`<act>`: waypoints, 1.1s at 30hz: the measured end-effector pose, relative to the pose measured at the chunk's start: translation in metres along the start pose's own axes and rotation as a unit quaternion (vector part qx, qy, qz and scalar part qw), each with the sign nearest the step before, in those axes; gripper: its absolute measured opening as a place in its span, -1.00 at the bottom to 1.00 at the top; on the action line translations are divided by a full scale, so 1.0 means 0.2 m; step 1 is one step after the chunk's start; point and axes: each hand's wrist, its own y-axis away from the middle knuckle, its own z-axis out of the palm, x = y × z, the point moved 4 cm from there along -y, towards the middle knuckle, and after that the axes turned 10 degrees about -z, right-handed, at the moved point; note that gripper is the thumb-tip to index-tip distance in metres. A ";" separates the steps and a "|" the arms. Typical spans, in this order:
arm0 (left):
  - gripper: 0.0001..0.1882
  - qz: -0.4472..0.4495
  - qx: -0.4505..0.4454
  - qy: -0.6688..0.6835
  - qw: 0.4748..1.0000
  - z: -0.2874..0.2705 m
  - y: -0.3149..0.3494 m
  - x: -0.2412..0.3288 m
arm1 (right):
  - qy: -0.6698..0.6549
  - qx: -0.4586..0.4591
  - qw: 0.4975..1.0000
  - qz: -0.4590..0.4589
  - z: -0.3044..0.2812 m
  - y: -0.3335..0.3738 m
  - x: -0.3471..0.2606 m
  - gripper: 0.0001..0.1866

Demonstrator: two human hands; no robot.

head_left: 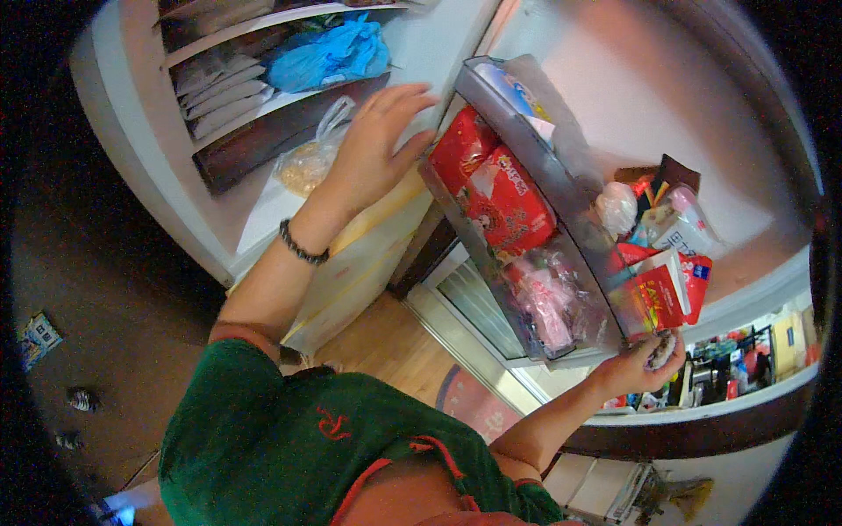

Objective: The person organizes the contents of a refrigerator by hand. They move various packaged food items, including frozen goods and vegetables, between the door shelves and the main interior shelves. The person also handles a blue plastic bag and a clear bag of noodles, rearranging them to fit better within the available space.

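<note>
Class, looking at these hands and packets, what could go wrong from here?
The right hand is close beside a red packet and might knock it loose. The open left hand is near the grey bin; a bump could shift it. The pink pack in the bin might slide out if the bin tilts.

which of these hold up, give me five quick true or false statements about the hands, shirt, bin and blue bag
1. A dark bracelet circles the left wrist. True.
2. The left hand grips the blue bag. False: the hand is open, and the bag lies on a shelf.
3. Red packages sit in the grey bin. True.
4. The shirt is white. False: it is green.
5. The right hand appears lower in the picture than the left. True.
</note>
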 end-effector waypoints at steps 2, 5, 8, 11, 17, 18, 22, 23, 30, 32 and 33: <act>-0.59 0.087 -0.032 0.078 0.993 0.05 -0.23 0.14 | 0.015 -0.004 1.000 -0.006 0.02 -0.01 -0.05 -0.80; -0.62 0.123 -0.183 0.115 0.968 0.25 -0.51 0.19 | -0.067 0.004 0.997 0.024 0.03 0.00 -0.06 -0.81; -0.57 0.117 -0.317 0.095 0.936 0.42 -0.73 0.17 | -0.058 0.000 0.996 0.061 0.02 0.00 -0.04 -0.82; -0.46 0.068 -0.431 0.101 0.894 0.47 -0.79 0.28 | -0.001 -0.013 1.000 -0.001 0.00 0.00 -0.01 -0.82; -0.38 0.190 -0.439 -0.125 0.869 0.51 -0.71 0.53 | -0.020 0.001 1.000 -0.014 0.03 -0.01 -0.07 -0.82; -0.44 0.210 -0.423 -0.118 0.873 0.53 -0.72 0.51 | -0.024 0.005 1.000 -0.004 0.04 0.00 -0.07 -0.82; -0.66 0.247 -0.350 -0.102 0.898 0.51 -0.69 0.54 | -0.039 0.005 0.999 0.029 0.02 -0.01 -0.02 -0.82; -0.71 0.245 -0.326 -0.105 0.907 0.48 -0.68 0.57 | -0.033 0.005 0.999 0.022 0.01 -0.01 -0.02 -0.82; -0.69 0.136 -0.078 0.032 0.987 0.33 -0.86 0.46 | -0.107 0.023 0.991 0.072 0.04 0.00 0.03 -0.79; -0.69 0.126 0.007 0.138 0.982 0.28 -0.86 0.43 | -0.078 0.021 0.995 0.055 0.05 0.01 0.02 -0.79; -0.74 0.090 0.044 0.142 0.985 0.28 -0.88 0.40 | -0.042 0.018 0.998 0.032 0.06 0.00 -0.01 -0.78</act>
